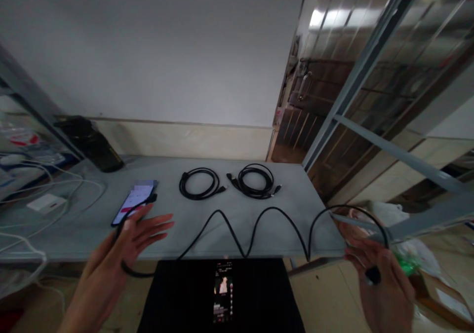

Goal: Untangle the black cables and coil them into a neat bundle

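A long black cable (272,208) stretches in wavy bends between my two hands, partly over the grey table (166,175). My left hand (129,239) holds one end near its plug between thumb and hand, the other fingers stretched out. On the right, my right hand (383,274) is closed round the other end, with a dark plug showing at the palm. Two coiled black cables, one at the left (200,197) and one at the right (255,194), lie side by side on the table, touching neither hand.
A lit phone (137,197) lies behind my left hand. At the back left stands a dark bottle (91,143). White cables and a white adapter (46,203) are at the left. A black surface with a lit screen (223,293) is nearest me. Metal frame bars (392,150) rise at the right.
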`<action>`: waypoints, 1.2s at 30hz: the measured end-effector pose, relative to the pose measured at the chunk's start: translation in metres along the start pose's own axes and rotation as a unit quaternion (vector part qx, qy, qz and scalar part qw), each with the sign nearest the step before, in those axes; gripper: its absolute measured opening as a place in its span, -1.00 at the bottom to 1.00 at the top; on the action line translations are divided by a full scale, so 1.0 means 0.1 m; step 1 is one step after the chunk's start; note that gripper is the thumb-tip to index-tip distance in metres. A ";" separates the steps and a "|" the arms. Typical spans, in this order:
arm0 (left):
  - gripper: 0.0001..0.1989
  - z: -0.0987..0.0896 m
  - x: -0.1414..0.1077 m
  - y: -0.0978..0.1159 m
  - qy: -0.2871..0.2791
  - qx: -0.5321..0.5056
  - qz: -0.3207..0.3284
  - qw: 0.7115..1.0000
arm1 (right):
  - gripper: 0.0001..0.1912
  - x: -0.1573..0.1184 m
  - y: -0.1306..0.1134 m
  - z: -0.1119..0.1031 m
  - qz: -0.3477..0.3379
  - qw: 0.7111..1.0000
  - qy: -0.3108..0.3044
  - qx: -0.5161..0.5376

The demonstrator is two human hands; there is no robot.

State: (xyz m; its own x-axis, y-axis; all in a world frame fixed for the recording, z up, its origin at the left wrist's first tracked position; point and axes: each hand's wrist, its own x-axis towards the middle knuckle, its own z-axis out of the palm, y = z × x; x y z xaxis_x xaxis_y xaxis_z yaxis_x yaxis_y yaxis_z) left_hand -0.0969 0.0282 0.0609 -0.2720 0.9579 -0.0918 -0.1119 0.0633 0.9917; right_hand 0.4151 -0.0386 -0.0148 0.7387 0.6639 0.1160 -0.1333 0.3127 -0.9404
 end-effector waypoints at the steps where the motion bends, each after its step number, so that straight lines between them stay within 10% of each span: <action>1: -0.26 -0.04 0.00 0.01 0.014 0.007 0.004 1.000 | -0.57 0.01 -0.03 -0.04 -0.007 1.000 0.024 0.013; 10: -0.29 -0.08 0.00 -0.01 0.075 0.008 0.003 0.997 | -0.54 -0.06 -0.08 -0.02 -0.036 0.998 0.049 0.023; 18: -0.27 0.22 -0.09 -0.21 0.004 -0.091 -0.072 0.993 | -0.56 -0.49 0.13 0.39 -0.013 0.991 -0.103 -0.087; 28: -0.43 1.17 -0.33 -0.30 -0.169 -0.201 -0.214 0.941 | -0.60 -1.56 0.22 1.42 -0.064 0.852 -0.488 -0.177; 36: -0.62 1.34 -0.36 0.10 -0.242 -0.295 -0.233 0.894 | -0.80 -1.36 -0.03 1.46 -0.091 0.793 -0.552 -0.240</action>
State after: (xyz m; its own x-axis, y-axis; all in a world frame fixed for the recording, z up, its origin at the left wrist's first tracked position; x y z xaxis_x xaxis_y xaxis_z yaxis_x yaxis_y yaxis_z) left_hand 0.0400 0.0315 0.0859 0.3653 0.8839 -0.2920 -0.6292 0.4656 0.6223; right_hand 0.2190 -0.0307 0.0188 -0.3472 0.9105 0.2245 0.3723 0.3535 -0.8581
